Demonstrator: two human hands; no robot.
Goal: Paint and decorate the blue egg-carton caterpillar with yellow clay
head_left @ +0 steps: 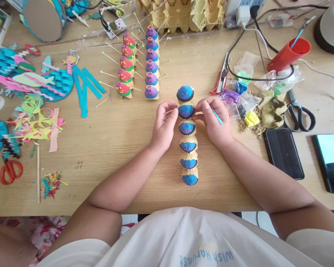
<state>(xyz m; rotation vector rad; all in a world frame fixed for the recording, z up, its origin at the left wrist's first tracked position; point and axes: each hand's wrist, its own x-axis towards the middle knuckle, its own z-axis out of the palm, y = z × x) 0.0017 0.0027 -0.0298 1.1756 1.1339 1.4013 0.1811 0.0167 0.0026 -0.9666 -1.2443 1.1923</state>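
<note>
A strip of egg-carton cups (pixel 187 128) lies on the table in front of me, running away from my body. Its cups carry blue clay with black edging, and most show small pink faces. My left hand (pixel 166 124) holds the strip's left side at the second cup from the far end, fingers curled. On the opposite side, my right hand (pixel 217 118) keeps a thin blue clay tool (pixel 217 114) between thumb and palm. Its fingertips touch the right edge of that same cup.
Two finished-looking carton caterpillars, one red and green (pixel 125 76), one purple (pixel 151 66), stand behind with pins stuck in. Rightward lie a box cutter (pixel 222 76), bagged clay (pixel 231 96), black scissors (pixel 300 115), a red cup (pixel 289 55) and phones (pixel 284 154). Paper scraps (pixel 39 126) cover the left.
</note>
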